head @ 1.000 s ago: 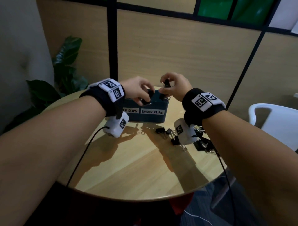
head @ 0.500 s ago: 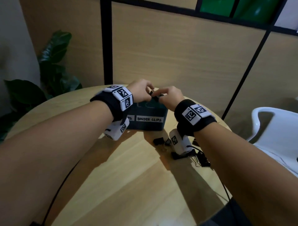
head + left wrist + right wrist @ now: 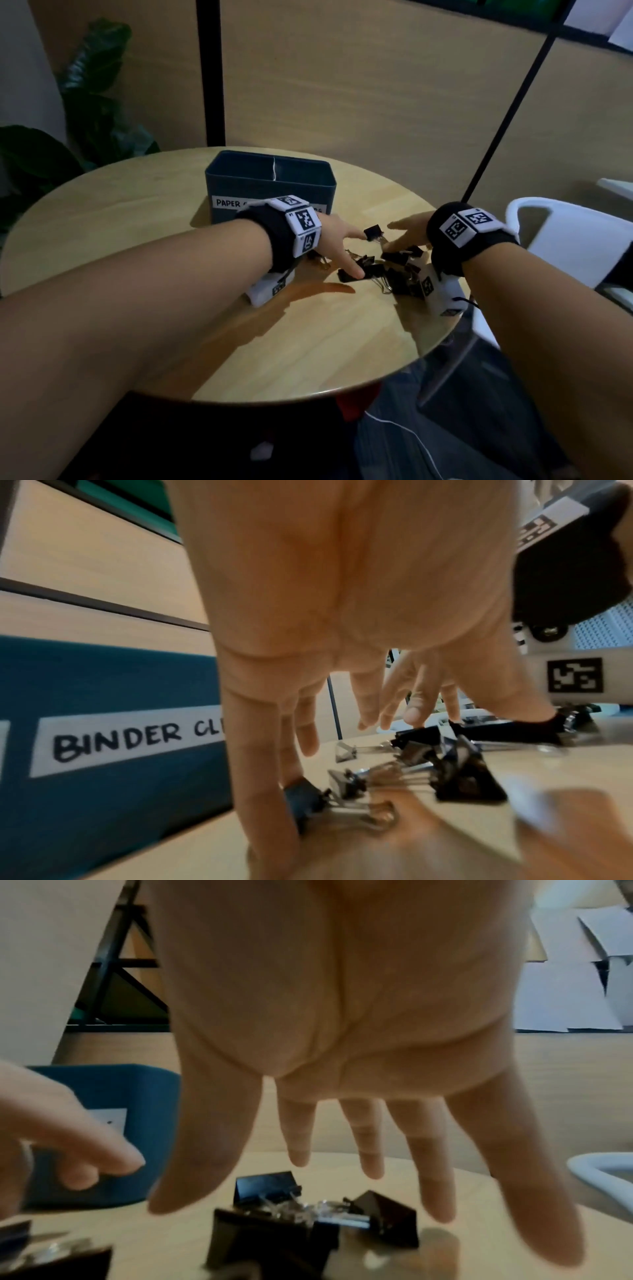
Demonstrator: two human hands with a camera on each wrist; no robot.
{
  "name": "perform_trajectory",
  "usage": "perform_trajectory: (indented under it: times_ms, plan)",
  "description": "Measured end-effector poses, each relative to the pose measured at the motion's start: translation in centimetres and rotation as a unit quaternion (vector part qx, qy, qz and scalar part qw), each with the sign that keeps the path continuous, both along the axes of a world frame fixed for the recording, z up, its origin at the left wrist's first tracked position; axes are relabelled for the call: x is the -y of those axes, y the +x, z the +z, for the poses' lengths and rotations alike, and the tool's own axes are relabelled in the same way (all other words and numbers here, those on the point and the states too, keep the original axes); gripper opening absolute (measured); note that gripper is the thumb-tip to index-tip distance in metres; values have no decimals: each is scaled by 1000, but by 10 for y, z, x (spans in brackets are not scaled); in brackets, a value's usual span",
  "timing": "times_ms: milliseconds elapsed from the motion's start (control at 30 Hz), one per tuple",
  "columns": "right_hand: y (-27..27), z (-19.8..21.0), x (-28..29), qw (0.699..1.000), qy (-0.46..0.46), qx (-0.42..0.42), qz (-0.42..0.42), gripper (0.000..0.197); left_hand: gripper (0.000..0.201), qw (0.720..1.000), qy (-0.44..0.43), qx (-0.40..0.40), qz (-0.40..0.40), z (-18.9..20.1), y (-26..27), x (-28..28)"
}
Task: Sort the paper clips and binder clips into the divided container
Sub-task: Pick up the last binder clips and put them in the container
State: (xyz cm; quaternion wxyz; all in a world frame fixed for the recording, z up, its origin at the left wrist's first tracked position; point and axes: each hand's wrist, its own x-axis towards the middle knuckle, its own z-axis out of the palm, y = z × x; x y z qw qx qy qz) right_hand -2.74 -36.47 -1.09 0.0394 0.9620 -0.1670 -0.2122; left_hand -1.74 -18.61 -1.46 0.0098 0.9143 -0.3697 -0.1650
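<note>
Both forearms reach forward side by side, each wrist wrapped in a black band. The left hand (image 3: pixel 337 240) spreads its fingers downward, thumb extended right. The right hand (image 3: pixel 409 230) hangs palm-down, fingers straight and splayed.

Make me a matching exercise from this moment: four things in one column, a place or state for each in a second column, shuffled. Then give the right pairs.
Things
1. left hand
2. right hand
3. divided container
4. white chair

Places or states
A. stands at the far side of the table, labels facing the person
B. fingers spread above the right part of the binder clip pile, holding nothing
C. beside the table, off its right edge
D. fingers reach down into the left part of the pile, one fingertip on a black clip

Pairs: 1-D, 2-B, 3-A, 4-C
</note>
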Motion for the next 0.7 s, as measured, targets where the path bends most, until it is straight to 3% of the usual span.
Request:
perform_trajectory:
  times_ms: [67, 167, 300, 367, 567, 700]
  plan:
    - [0, -4, -4, 1000, -6, -14, 25, 80, 77, 1000, 15, 19, -8, -7, -4, 7]
    - [12, -14, -7, 996, -42, 25, 78, 57, 59, 998, 21, 51, -30, -10, -4, 10]
    - [13, -12, -34, 991, -20, 37, 129, 52, 46, 997, 14, 73, -27, -8, 1, -2]
    - [4, -4, -57, 990, 29, 30, 135, 41, 42, 997, 16, 79, -16, -8, 5, -11]
    - [13, 1, -72, 975, 162, 93, 118, 41, 33, 996, -3, 85, -7, -10, 12, -35]
    - [12, 12, -70, 931, 312, 182, 50, 45, 27, 996, -57, 55, 32, -7, 20, -50]
